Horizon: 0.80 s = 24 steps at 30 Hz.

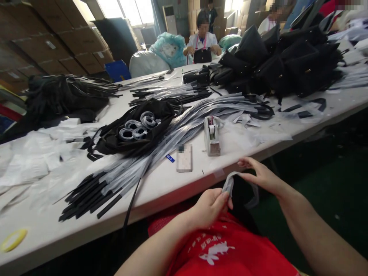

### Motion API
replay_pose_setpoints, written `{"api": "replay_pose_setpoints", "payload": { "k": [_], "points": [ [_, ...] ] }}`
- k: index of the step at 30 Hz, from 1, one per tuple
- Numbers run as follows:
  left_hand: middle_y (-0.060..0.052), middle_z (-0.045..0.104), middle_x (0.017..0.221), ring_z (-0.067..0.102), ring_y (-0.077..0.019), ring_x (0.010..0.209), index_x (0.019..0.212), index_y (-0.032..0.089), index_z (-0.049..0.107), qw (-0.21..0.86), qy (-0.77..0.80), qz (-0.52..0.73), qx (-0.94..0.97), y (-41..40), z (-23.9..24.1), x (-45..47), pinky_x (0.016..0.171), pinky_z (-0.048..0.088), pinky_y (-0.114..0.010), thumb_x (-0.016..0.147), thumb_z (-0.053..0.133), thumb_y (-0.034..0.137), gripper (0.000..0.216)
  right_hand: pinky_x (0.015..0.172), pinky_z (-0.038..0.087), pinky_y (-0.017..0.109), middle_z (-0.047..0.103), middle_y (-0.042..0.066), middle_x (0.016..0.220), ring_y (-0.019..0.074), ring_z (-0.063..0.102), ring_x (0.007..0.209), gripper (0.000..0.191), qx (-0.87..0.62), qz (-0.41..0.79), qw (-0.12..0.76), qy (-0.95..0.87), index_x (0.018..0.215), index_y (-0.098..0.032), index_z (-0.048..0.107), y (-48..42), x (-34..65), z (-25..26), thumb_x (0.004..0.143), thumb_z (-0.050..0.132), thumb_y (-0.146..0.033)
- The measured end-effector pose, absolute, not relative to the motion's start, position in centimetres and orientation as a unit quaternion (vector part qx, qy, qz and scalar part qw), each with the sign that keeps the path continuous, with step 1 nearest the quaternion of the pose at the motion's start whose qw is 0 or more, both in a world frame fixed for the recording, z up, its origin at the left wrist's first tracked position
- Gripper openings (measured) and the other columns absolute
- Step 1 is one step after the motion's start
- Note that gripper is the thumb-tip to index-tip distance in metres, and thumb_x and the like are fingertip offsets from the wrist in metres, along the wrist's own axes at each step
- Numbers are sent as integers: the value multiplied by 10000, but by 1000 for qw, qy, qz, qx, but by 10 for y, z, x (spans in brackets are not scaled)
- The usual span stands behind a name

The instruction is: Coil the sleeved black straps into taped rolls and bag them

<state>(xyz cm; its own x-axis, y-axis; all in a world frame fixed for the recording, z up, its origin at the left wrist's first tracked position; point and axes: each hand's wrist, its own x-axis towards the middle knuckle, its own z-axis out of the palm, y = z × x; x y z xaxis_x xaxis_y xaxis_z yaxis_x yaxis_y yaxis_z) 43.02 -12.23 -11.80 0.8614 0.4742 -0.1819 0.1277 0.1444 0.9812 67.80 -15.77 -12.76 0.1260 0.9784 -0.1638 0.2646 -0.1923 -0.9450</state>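
My left hand is closed around the folded end of a black strap in a clear plastic sleeve, held over my lap just below the table edge. My right hand pinches the same wrapped strap a little higher, with its fingers curled toward the table. The strap loops down between the two hands. A grey tape dispenser stands on the white table just beyond my hands. A long heap of wrapped black straps runs across the table to the left of it.
An open black bag holding tape rolls lies mid-table. A pile of black handbags fills the far right. White plastic bags cover the left. A yellow ring lies near the left front edge. A person sits at the far end.
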Motion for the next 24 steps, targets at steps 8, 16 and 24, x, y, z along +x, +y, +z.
{"api": "replay_pose_setpoints", "payload": {
  "k": [8, 16, 24],
  "points": [
    [42, 474, 624, 490, -131, 568, 1136, 122, 542, 697, 292, 390, 526, -85, -115, 450, 697, 503, -329, 957, 427, 512, 444, 589, 467, 239, 600, 9, 634, 115, 537, 556, 482, -441, 637, 267, -574, 853, -137, 696, -188, 567, -136, 940, 462, -550],
    [-190, 660, 893, 607, -281, 832, 1038, 99, 635, 326, 224, 298, 869, -101, -160, 437, 797, 473, -436, 964, 293, 446, 492, 350, 243, 178, 447, -38, 378, 56, 318, 309, 522, -480, 595, 406, -500, 754, -113, 675, -175, 636, -111, 894, 512, -589],
    [17, 423, 464, 369, -95, 409, 772, 114, 675, 744, 247, 205, 586, -129, -106, 449, 443, 316, -234, 916, 220, 721, 773, 1080, 417, 458, 616, 133, 1276, 303, 556, 1204, 588, -551, 393, 329, -659, 1365, -198, 531, -165, 637, -115, 815, 667, -352]
  ]
}}
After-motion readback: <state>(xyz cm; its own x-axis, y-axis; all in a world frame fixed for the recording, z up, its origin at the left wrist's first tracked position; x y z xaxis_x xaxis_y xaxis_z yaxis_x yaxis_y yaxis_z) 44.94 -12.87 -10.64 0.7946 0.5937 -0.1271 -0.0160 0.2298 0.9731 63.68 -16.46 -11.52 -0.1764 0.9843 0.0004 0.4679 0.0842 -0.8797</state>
